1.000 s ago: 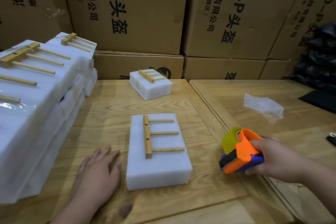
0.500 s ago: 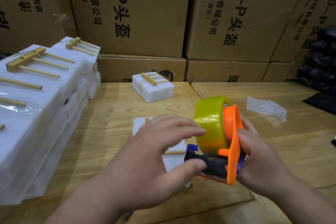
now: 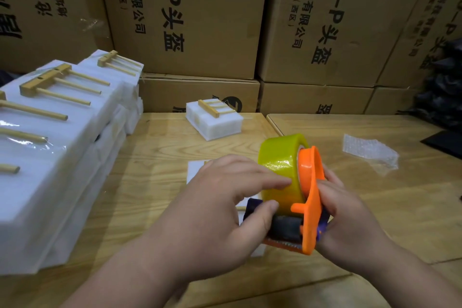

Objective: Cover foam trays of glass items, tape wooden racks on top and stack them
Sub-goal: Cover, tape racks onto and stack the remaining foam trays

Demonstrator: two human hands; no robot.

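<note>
Pale pine worktop [image 3: 150,182] carries everything. Nearest, the right hand [image 3: 350,220] grips an orange plastic tape dispenser [image 3: 310,197] loaded with a yellowish roll of clear tape [image 3: 277,157], while the left hand [image 3: 220,207] pinches at the roll, probably hunting the loose end. Beneath lies a white foam tray [image 3: 193,171], mostly hidden; taping its rack looks next, which calls for a freed strip. Left stand stacked white foam trays with wooden racks [image 3: 50,120]; farther, one small taped foam block [image 3: 215,120]. Brown cardboard cartons [image 3: 200,20] behind read "头盔" and "有限公司".

Orange tape dispenser [image 3: 311,197] w/ yellow-green tape roll [image 3: 280,157]; white foam trays [image 3: 62,157], tan wooden racks [image 3: 60,82], brown cartons [image 3: 200,20] w/ black lettering.
</note>
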